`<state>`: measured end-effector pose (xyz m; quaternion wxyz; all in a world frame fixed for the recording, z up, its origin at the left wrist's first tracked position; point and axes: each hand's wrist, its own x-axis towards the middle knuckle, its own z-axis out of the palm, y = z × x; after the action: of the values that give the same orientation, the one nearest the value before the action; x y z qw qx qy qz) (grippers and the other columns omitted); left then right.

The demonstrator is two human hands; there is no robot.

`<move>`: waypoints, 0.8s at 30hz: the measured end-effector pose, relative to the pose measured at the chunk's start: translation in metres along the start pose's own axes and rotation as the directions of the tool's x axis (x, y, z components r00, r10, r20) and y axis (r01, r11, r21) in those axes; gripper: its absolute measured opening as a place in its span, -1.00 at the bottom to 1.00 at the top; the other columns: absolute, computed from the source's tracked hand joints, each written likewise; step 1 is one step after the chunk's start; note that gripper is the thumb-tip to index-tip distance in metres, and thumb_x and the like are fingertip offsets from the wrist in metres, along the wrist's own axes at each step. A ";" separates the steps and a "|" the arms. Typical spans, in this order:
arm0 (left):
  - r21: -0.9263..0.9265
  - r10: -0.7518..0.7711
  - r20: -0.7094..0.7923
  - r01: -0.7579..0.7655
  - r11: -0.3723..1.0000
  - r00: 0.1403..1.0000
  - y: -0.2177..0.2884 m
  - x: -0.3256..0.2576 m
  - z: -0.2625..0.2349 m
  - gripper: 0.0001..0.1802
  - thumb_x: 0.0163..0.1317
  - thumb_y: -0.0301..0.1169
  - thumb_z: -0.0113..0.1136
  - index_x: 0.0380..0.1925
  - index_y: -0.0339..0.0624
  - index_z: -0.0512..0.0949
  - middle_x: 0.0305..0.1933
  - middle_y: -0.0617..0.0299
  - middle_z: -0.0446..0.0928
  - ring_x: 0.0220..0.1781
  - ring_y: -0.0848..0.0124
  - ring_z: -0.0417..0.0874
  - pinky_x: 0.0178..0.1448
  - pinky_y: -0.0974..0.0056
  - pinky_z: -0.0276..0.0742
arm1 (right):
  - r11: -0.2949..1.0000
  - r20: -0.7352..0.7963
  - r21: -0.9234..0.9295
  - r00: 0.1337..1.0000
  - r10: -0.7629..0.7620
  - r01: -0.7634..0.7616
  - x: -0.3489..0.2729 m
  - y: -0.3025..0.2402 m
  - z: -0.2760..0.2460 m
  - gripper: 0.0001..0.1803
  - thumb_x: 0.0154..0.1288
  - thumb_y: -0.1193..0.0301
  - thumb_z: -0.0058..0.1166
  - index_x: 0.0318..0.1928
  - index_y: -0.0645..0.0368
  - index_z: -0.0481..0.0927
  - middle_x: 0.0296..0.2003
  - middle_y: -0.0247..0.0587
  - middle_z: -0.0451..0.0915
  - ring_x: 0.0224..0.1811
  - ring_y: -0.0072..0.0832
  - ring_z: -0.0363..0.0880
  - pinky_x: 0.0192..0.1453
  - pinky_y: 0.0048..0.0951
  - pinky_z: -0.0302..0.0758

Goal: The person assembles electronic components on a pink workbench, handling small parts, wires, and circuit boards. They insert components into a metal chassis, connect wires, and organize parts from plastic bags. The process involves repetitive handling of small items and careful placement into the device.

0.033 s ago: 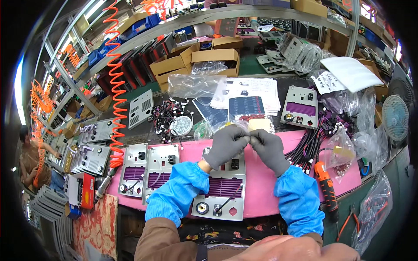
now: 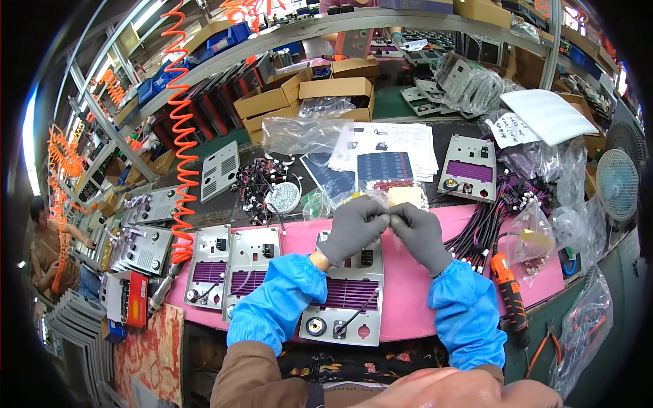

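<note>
My left hand (image 2: 354, 229) and my right hand (image 2: 420, 238), both in grey gloves, meet above the pink mat. Their fingertips are pinched together, and whatever lies between them is too small or hidden to make out. Below and left of them lies a grey metal panel (image 2: 314, 285) with purple slats, a round brass-coloured fitting and a short black cable; my left hand and forearm cover part of it. To its left are two similar panels (image 2: 207, 272). Just beyond my fingers sit a yellowish block (image 2: 403, 195) and small red parts (image 2: 381, 183).
Black cables (image 2: 471, 234) and an orange-black power screwdriver (image 2: 508, 292) lie right, with red-handled pliers (image 2: 546, 350) nearer. A coiled orange hose (image 2: 182, 136) hangs left. Beyond are a dish of small parts (image 2: 283, 196), papers (image 2: 418, 146), another panel (image 2: 469, 166) and cardboard boxes (image 2: 337, 87).
</note>
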<state>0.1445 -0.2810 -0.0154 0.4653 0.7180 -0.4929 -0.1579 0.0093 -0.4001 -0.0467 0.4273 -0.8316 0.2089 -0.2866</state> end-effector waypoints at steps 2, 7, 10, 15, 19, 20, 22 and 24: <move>0.095 0.054 -0.010 -0.053 0.994 0.998 -0.002 0.002 0.002 -0.78 0.14 -0.33 0.26 -0.38 -0.30 0.65 -0.38 0.18 0.60 -0.39 0.46 0.64 -0.27 0.31 0.54 | 0.996 0.046 0.086 0.999 0.024 -0.027 0.001 0.001 -0.001 -0.79 0.35 0.33 0.11 -0.09 0.13 0.66 -0.42 -0.19 0.68 -0.42 -0.47 0.67 -0.27 -0.41 0.57; 0.134 0.015 -0.031 -0.011 0.991 0.999 -0.005 0.002 0.003 -0.76 0.08 -0.33 0.25 -0.33 -0.28 0.66 -0.33 0.13 0.61 -0.36 0.42 0.65 -0.24 0.29 0.55 | 0.953 0.177 0.259 0.978 0.112 -0.156 0.005 -0.001 -0.011 -0.79 0.35 0.37 0.07 -0.14 0.24 0.63 -0.43 -0.28 0.65 -0.41 -0.60 0.62 -0.27 -0.48 0.55; 0.132 -0.064 -0.001 0.064 0.989 0.998 -0.004 0.003 0.001 -0.74 0.14 -0.29 0.24 -0.30 -0.27 0.66 -0.30 0.12 0.61 -0.31 0.38 0.64 -0.21 0.27 0.55 | 0.948 0.184 0.276 0.976 0.113 -0.161 0.006 0.001 -0.010 -0.80 0.34 0.38 0.07 -0.16 0.25 0.62 -0.44 -0.29 0.65 -0.41 -0.61 0.61 -0.28 -0.49 0.55; 0.240 0.044 -0.021 -0.038 0.970 0.999 0.002 0.000 0.007 -0.60 0.22 -0.08 0.28 -0.30 -0.27 0.65 -0.35 0.09 0.61 -0.35 0.36 0.64 -0.22 0.23 0.55 | 0.956 0.159 0.257 0.982 0.101 -0.140 0.005 0.005 -0.008 -0.80 0.34 0.37 0.06 -0.17 0.24 0.61 -0.47 -0.28 0.64 -0.44 -0.59 0.61 -0.28 -0.48 0.55; 0.125 -0.021 -0.020 0.024 0.992 1.000 -0.004 0.002 0.006 -0.54 0.23 -0.01 0.29 -0.30 -0.27 0.64 -0.38 0.08 0.60 -0.36 0.32 0.63 -0.23 0.21 0.54 | 0.969 0.145 0.218 0.986 0.085 -0.116 0.003 0.002 -0.007 -0.79 0.33 0.34 0.07 -0.16 0.22 0.60 -0.46 -0.22 0.66 -0.44 -0.50 0.64 -0.29 -0.42 0.55; 0.116 -0.011 -0.026 0.013 0.993 1.000 -0.005 0.002 0.007 -0.56 0.24 -0.04 0.28 -0.30 -0.27 0.64 -0.38 0.08 0.60 -0.36 0.31 0.63 -0.23 0.20 0.54 | 0.971 0.146 0.208 0.985 0.093 -0.122 0.002 0.000 -0.008 -0.79 0.33 0.33 0.06 -0.16 0.21 0.61 -0.45 -0.19 0.66 -0.43 -0.46 0.65 -0.29 -0.39 0.55; 0.101 0.011 -0.039 -0.007 0.995 0.999 -0.005 0.000 0.008 -0.61 0.26 -0.09 0.27 -0.30 -0.26 0.63 -0.39 0.09 0.60 -0.37 0.29 0.63 -0.23 0.20 0.53 | 0.999 0.040 -0.006 0.998 0.044 -0.044 0.000 -0.005 -0.006 -0.81 0.31 0.33 0.08 -0.21 0.18 0.59 -0.45 -0.14 0.65 -0.42 -0.33 0.66 -0.30 -0.30 0.54; 0.184 0.146 -0.073 -0.130 0.974 0.987 -0.012 0.000 0.013 -0.66 0.24 -0.14 0.27 -0.34 -0.25 0.63 -0.41 0.10 0.61 -0.41 0.29 0.63 -0.26 0.19 0.53 | 0.965 -0.102 -0.258 0.993 -0.064 0.035 -0.001 -0.005 -0.004 -0.84 0.29 0.32 0.09 -0.26 0.15 0.57 -0.45 -0.11 0.63 -0.40 -0.21 0.65 -0.31 -0.21 0.53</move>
<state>0.1420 -0.2867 -0.0322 0.4298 0.7271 -0.5331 -0.0492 0.0062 -0.3996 -0.0411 0.2970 -0.8678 0.2464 -0.3129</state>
